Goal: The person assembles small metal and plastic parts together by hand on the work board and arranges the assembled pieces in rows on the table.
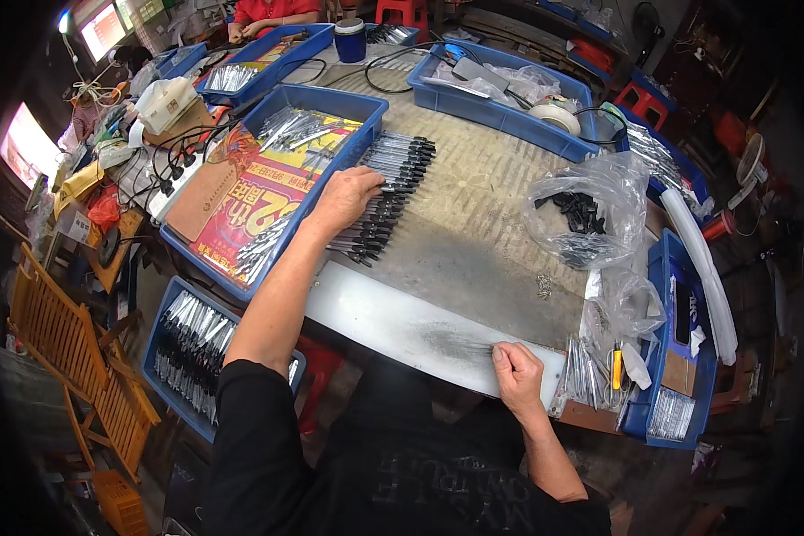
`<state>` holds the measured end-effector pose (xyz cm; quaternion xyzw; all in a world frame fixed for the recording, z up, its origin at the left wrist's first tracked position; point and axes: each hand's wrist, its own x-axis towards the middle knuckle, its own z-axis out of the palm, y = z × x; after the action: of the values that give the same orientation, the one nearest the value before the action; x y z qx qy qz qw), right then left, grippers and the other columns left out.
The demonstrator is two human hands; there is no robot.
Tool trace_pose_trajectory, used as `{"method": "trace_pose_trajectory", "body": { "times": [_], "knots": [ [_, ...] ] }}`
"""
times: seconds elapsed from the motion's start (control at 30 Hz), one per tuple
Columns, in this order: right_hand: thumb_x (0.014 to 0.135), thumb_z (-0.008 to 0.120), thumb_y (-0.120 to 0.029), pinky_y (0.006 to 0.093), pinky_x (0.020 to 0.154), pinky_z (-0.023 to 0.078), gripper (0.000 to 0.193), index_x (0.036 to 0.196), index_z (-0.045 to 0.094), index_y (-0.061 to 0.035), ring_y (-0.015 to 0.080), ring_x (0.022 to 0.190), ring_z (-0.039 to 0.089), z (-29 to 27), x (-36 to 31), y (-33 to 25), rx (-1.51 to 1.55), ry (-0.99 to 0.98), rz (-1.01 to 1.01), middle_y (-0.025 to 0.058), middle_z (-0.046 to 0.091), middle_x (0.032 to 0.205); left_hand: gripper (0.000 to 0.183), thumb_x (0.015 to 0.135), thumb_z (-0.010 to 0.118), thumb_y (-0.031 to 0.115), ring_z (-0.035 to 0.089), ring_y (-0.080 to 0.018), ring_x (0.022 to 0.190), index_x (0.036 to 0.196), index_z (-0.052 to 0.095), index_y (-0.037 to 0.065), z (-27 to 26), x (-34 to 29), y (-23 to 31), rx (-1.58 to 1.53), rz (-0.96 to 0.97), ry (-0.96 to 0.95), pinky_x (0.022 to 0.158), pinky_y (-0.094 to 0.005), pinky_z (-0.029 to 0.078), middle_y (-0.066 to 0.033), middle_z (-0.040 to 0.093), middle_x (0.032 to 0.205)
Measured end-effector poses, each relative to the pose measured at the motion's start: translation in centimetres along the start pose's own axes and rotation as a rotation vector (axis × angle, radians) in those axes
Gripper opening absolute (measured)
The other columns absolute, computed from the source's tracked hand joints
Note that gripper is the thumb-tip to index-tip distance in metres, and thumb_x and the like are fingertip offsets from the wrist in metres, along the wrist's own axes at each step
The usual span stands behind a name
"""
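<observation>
Clear-barrelled pens with black ends (400,159) lie side by side in a long row, just right of a blue tray. My left hand (348,198) is over this row, fingers pinched at the left ends of the pens; it appears to grip one, though the fingers partly cover it. On the white strip (402,320) along the table's near edge rests my right hand (518,375), closed with thumb against curled fingers. Whatever it may hold is hidden. Several slim silvery pen parts (583,373) lie just right of that hand.
A blue tray (377,109) with cardboard and silvery pens borders the row. Black caps fill a plastic bag (545,234) at right; small metal pieces (544,286) lie nearer. Another blue tray (707,406) stands far right. A pen-filled crate (156,335) sits lower left. A person (277,11) sits opposite.
</observation>
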<state>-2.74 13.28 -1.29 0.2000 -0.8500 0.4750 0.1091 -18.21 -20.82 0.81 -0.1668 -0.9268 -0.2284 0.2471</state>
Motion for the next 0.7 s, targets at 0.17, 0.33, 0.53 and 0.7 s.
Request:
{"method": "trace_pose_trajectory", "body": {
  "times": [0.17, 0.33, 0.53, 0.7],
  "knots": [
    [0.081, 0.059, -0.009, 0.0305, 0.047, 0.037, 0.011, 0.078, 0.059, 0.0019, 0.0209, 0.049, 0.048, 0.0, 0.0, 0.0, 0.011, 0.000, 0.016, 0.0100, 0.048, 0.057, 0.014, 0.075, 0.060, 0.010, 0.056, -0.0311, 0.085, 0.086, 0.064, 0.002, 0.5, 0.5, -0.3, -0.061, -0.046, -0.148, 0.075, -0.0381, 0.045, -0.0128, 0.060, 0.085],
    [0.081, 0.059, -0.009, 0.0304, 0.047, 0.037, 0.012, 0.078, 0.059, 0.0020, 0.0209, 0.049, 0.048, -0.1, 0.1, -0.1, 0.005, -0.005, 0.020, 0.0102, 0.049, 0.057, 0.015, 0.075, 0.059, 0.009, 0.056, -0.0315, 0.087, 0.087, 0.063, 0.002, 0.9, 0.7, -1.1, -0.029, 0.001, -0.186, 0.076, -0.0384, 0.045, -0.0133, 0.061, 0.087],
    [0.081, 0.059, -0.008, 0.0305, 0.047, 0.037, 0.011, 0.078, 0.059, 0.0022, 0.0209, 0.049, 0.048, 0.1, 0.0, 0.1, 0.016, 0.014, 0.000, 0.0103, 0.048, 0.057, 0.020, 0.076, 0.057, 0.006, 0.055, -0.0304, 0.093, 0.094, 0.063, 0.000, 0.8, 0.6, -1.1, 0.025, -0.016, -0.242, 0.082, -0.0358, 0.045, -0.0141, 0.061, 0.095],
    [0.081, 0.059, -0.008, 0.0306, 0.047, 0.037, 0.011, 0.078, 0.059, 0.0020, 0.0208, 0.049, 0.048, 0.0, 0.0, 0.1, 0.001, 0.004, 0.016, 0.0102, 0.048, 0.057, 0.025, 0.076, 0.049, -0.002, 0.054, -0.0313, 0.098, 0.098, 0.062, 0.000, 0.6, 0.4, -0.5, 0.034, -0.059, -0.247, 0.086, -0.0364, 0.043, -0.0151, 0.060, 0.101]
  ]
}}
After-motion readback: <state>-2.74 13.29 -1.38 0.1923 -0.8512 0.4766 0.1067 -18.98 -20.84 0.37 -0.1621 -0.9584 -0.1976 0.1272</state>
